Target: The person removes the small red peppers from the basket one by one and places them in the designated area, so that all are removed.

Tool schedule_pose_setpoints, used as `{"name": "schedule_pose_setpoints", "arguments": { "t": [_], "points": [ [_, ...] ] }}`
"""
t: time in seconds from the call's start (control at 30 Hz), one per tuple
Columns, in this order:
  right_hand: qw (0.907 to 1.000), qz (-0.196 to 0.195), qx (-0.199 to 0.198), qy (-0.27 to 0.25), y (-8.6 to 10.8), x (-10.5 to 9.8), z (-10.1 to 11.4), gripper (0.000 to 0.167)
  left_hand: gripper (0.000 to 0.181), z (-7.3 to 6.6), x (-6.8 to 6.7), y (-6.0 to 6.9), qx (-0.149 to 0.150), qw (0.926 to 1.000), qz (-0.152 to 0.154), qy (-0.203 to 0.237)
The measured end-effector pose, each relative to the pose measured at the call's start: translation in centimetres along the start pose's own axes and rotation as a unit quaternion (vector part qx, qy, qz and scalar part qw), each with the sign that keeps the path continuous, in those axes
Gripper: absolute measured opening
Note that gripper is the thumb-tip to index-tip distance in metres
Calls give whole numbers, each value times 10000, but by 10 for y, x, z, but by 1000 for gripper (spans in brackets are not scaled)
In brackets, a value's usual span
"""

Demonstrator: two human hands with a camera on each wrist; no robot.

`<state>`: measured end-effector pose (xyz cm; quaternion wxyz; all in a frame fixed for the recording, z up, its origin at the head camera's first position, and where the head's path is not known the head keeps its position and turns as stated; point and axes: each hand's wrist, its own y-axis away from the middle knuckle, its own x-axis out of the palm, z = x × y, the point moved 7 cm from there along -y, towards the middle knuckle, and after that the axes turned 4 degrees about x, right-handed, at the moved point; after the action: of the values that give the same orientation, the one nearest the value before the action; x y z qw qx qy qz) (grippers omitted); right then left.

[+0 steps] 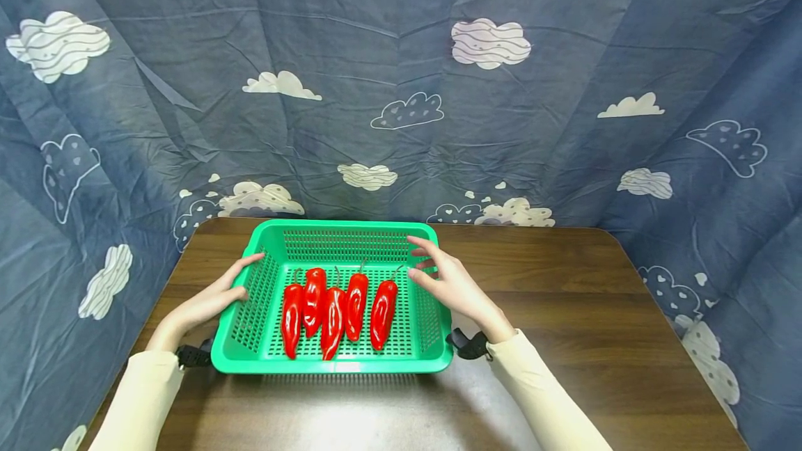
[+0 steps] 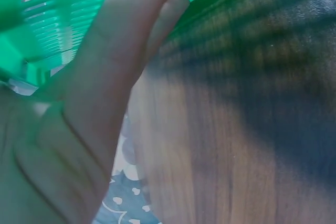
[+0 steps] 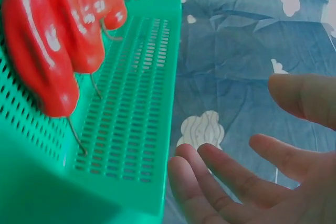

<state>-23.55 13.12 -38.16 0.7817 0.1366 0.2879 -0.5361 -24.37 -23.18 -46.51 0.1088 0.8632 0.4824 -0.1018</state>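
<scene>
A green plastic basket point(image 1: 332, 366) with slotted walls sits on the wooden table. Inside it several glossy red peppers point(image 1: 383, 314) lie side by side, their thin stems towards the far wall. At the basket's left rim is my left hand point(image 1: 207, 303), fingers fairly straight; its index finger and thumb reach the rim, and the other fingers are hidden in the head view. In the left wrist view that hand point(image 2: 100, 77) lies along the basket's outer wall. My right hand point(image 1: 456, 289) hovers by the right rim, fingers spread and loosely bent, holding nothing.
The brown wooden table point(image 1: 545, 298) extends to the right of the basket and in front of it. A blue-grey curtain point(image 1: 351, 54) with cloud prints hangs behind the table and at both sides. Dark straps point(image 1: 468, 344) are on the wrists.
</scene>
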Motion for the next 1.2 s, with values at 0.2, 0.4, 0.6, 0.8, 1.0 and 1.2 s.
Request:
{"name": "schedule_pose_setpoints", "arguments": {
  "t": [0.2,0.4,0.6,0.8,1.0,1.2],
  "points": [
    [9985,93,263,-461,-5,4,-3,53,69,1,0,0,261,9984,-119,-493],
    [9921,242,546,-1101,-11,13,-8,52,65,1,2,-1,336,9977,-161,-559],
    [9856,298,854,-1427,-18,22,-14,49,65,1,2,0,418,9973,-264,-537],
    [9796,252,1074,-1680,-23,30,-19,47,64,2,1,1,478,9972,-332,-463],
    [9722,169,1306,-1936,-26,38,-22,46,64,4,1,0,509,9969,-388,-457],
    [9692,33,1606,-1864,-29,45,-28,45,63,5,2,-1,597,9962,-421,-478]
  ]
}}
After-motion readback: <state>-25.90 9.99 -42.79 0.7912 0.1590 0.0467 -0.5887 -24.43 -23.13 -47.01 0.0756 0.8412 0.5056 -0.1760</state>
